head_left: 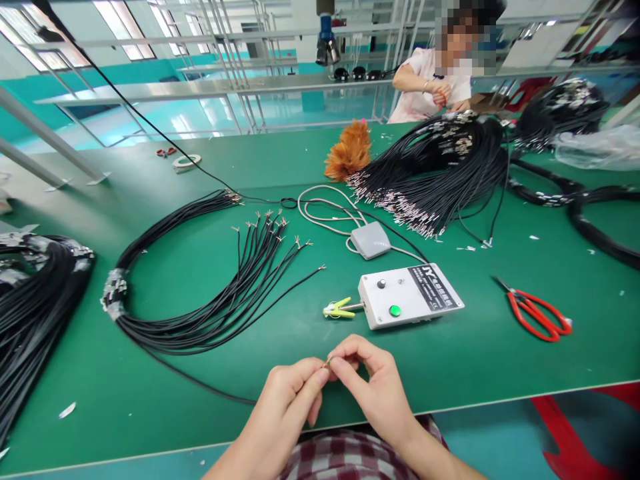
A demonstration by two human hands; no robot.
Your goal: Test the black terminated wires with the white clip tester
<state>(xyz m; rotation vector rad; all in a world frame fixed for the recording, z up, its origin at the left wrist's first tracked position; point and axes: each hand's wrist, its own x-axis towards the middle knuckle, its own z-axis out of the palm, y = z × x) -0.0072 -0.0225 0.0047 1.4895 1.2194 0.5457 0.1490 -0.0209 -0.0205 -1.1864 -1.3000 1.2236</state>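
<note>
Near the table's front edge, my left hand (295,393) pinches the end of a black cable (200,383) that runs in from the left. My right hand (367,380) meets it fingertip to fingertip, pinching the small thin wires (327,363) at that end. Just beyond my hands is a white box (413,295) with a green button and a yellow-green clip (339,308) on its left side. A curved bundle of black cables (200,333) with bared wire ends lies to the left, bound with a whitish wrap (115,293).
Red-handled scissors (540,317) lie at right. A grey block (370,240) with a looped cord, an orange-brown fluffy thing (349,152) and a big cable pile (435,173) are farther back. More cables (40,300) lie far left. Across the table sits a person (433,80).
</note>
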